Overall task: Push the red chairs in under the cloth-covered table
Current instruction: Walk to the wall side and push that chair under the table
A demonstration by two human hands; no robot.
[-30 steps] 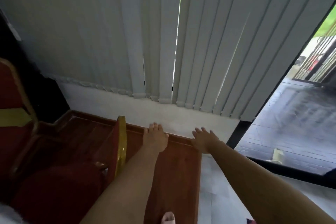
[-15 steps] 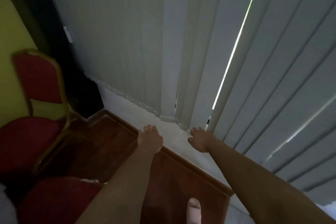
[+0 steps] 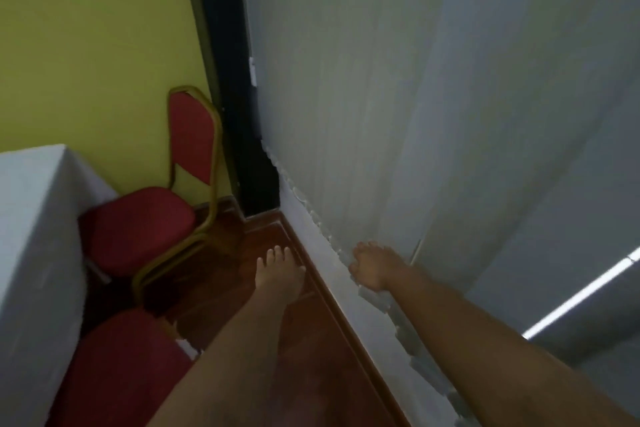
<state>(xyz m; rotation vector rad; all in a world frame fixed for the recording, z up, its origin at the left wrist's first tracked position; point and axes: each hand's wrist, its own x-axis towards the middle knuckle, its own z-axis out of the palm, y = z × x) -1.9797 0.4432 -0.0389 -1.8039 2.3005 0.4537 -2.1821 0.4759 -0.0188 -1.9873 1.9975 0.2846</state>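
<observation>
Reaching: both our arms are stretched forward, yet neither hand touches a chair.
Left hand: our left hand [image 3: 278,272] hangs palm down over the wooden floor [image 3: 311,350], fingers loosely spread, holding nothing.
Right hand: our right hand [image 3: 375,265] sits by the hem of the grey vertical blinds [image 3: 398,114], fingers curled loosely and gripping nothing; we cannot tell whether it brushes the slats.
Far chair: a red chair with a gold frame [image 3: 152,218] stands in the corner against the yellow-green wall [image 3: 86,38], its seat only just meeting the cloth edge, its back well clear.
Near chair: a second red seat [image 3: 117,367] lies low on our left, beside the cloth; its back is out of sight.
Tabletop: the white cloth-covered tabletop [image 3: 31,211] fills the left edge, its cloth hanging to the floor.
Risk, cloth: we judge a hard shove could catch the hanging cloth on the seat and drag it.
Risk, legs: the far chair's frame sits close to the near seat, so pushing one askew may lock them together.
Risk, blinds: our right arm runs along the slats and could snag them as we turn.
Risk, aim: our hands point past the chairs, so a blind reach may miss the backrest.
</observation>
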